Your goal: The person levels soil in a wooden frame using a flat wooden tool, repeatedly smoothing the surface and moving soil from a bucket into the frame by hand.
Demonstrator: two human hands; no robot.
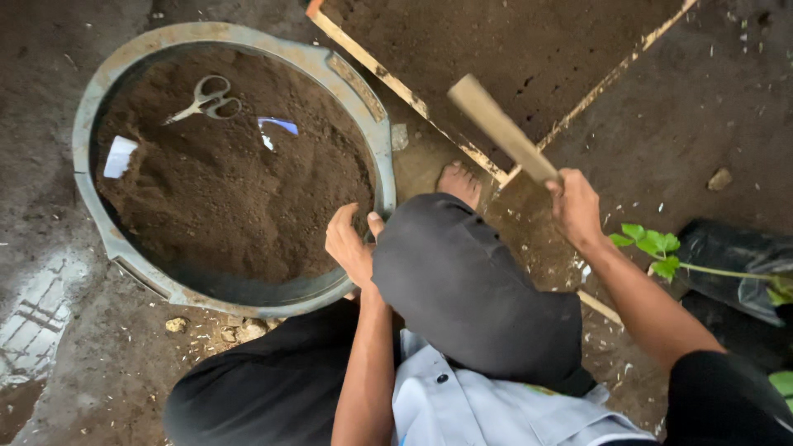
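A round grey basin (89, 116) full of dark brown soil (223, 182) sits at the left. Metal scissors (206, 101) lie on the soil near the far rim. My left hand (351, 244) reaches over the basin's near right rim, fingers apart, holding nothing that I can see. My right hand (574, 206) is shut on a flat wooden stick (500, 128) that points up and to the left, raised above the ground. A black-clad knee (471, 281) rises between my arms, and a bare foot (459, 183) shows beyond it.
A wood-framed tray of soil (512, 41) lies at the top, its corner near the foot. A green seedling (652, 244) in a black plastic bag (735, 256) lies at the right. White scraps (120, 157) sit on the soil. The ground is wet dirt.
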